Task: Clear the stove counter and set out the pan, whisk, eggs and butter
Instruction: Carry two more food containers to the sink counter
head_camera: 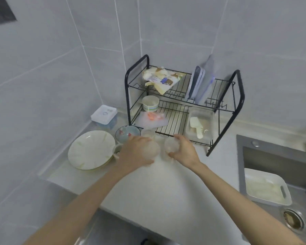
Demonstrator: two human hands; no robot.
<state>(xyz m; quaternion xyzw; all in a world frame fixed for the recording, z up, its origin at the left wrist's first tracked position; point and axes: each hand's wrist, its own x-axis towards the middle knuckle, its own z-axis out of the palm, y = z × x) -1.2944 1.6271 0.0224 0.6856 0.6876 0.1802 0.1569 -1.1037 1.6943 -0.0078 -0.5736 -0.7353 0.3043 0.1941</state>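
Both hands occupied: left hand (137,151) grips a translucent cup (153,150); right hand (184,149) grips a clear cup (170,145) beside it. Both are low over the counter (166,183), directly before the dish rack (175,117), with the right hand nearer. No pan, whisk, eggs or butter in view.

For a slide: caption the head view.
Left hand grips a clear cup, right hand a second cup, before the dish rack.

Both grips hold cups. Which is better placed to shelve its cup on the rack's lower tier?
Right, likely. The right grip holds its clear cup at the front edge of the bare lower tier; the left grip, holding a cloudy cup, sits before the blue bowl.
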